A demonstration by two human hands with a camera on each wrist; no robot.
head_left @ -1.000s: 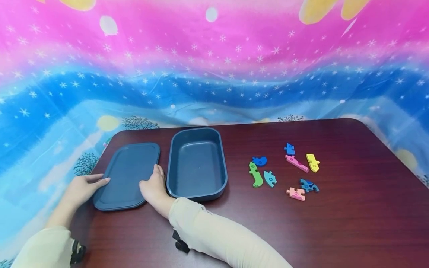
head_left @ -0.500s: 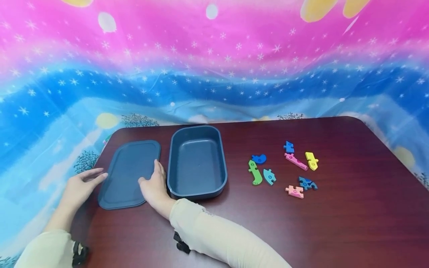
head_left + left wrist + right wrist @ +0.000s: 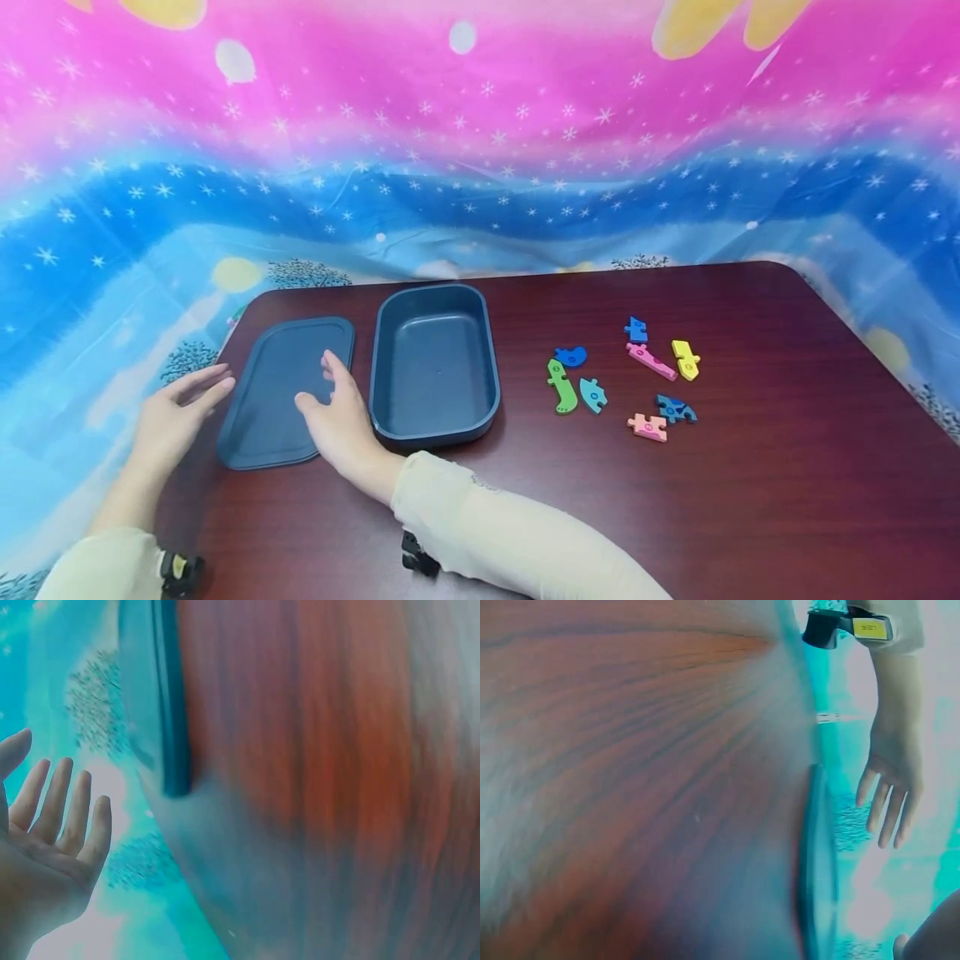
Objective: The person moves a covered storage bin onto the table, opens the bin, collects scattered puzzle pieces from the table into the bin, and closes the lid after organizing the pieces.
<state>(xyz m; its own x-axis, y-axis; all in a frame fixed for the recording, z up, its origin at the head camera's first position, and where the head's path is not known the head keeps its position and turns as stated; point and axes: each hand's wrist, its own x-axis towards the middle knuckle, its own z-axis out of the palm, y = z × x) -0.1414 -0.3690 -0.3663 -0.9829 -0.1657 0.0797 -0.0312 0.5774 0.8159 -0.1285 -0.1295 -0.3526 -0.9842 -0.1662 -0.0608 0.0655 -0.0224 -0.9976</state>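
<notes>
On the left of the table lies a dark blue-grey lid, flat and with rounded corners. My left hand hovers just off its left edge, fingers extended and holding nothing; the left wrist view shows the same hand with its fingers spread. Over the lid's right side is my right hand, thumb and fingers parted around nothing. Only a bit of the right hand shows in the right wrist view's lower corner. Right of the lid stands the matching open box, with nothing inside.
Several puzzle pieces lie right of the box, among them a green piece, a pink piece, a yellow piece and a peach piece. A patterned cloth hangs behind the brown table.
Both hands have let go of the lid and drawn slightly away from its edges. The lid has shifted a little and now lies flat. The puzzle pieces and box have stayed in place.
</notes>
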